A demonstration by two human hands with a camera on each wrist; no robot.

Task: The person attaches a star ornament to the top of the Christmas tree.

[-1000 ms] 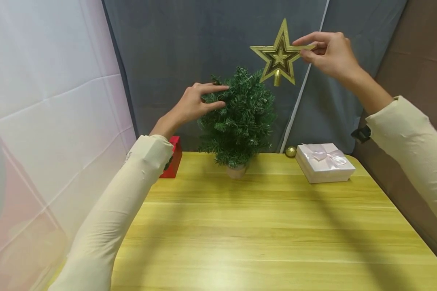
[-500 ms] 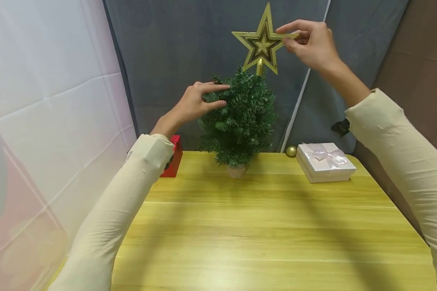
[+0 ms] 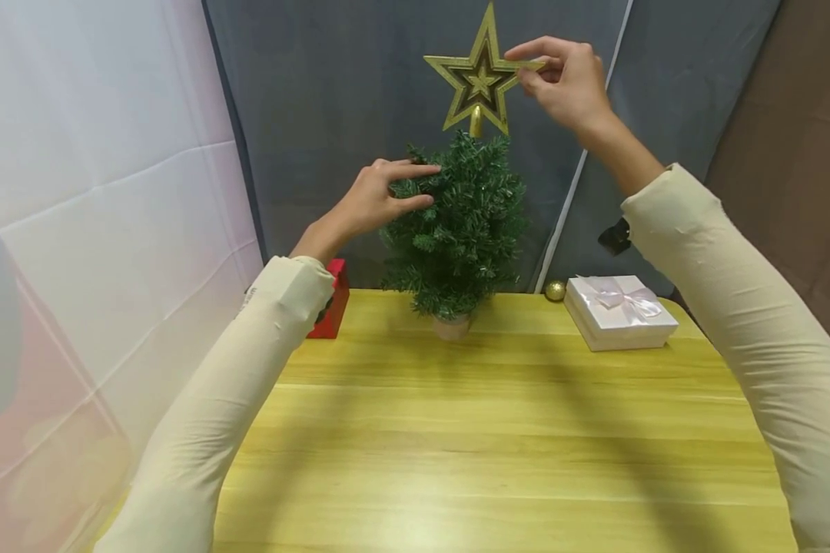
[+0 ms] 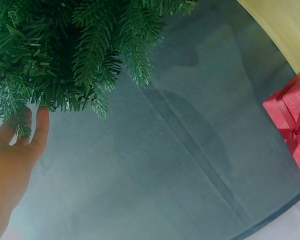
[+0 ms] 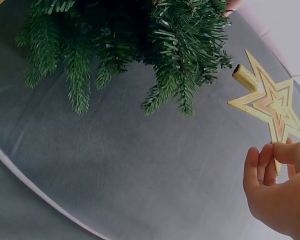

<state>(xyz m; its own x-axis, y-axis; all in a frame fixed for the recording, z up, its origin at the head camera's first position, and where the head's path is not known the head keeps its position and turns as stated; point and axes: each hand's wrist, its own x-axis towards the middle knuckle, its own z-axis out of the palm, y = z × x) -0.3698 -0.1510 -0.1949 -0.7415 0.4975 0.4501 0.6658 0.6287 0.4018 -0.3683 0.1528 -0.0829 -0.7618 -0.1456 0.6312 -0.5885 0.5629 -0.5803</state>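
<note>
A small green Christmas tree (image 3: 466, 223) stands in a pale pot (image 3: 451, 328) at the table's back. My right hand (image 3: 567, 83) pinches one point of a gold star tree topper (image 3: 481, 81) between thumb and fingers. The topper is upright, with its short socket (image 5: 246, 78) just above the treetop; the right wrist view shows a gap between socket and branches. At the tree's upper left side is my left hand (image 3: 373, 196), thumb and index finger apart and fairly straight. In the left wrist view its fingers (image 4: 41, 127) reach in among the branch tips, partly hidden.
A white gift box (image 3: 621, 311) with a ribbon bow sits at the table's back right, beside a gold ball ornament (image 3: 556, 290). A red gift box (image 3: 332, 303) is at the back left, partly behind my left sleeve. A grey curtain (image 3: 332, 77) hangs behind the table (image 3: 456, 430).
My right hand has carried the star topper left and somewhat upward, from right of the tree to above its top. The left hand has stayed at the tree's side.
</note>
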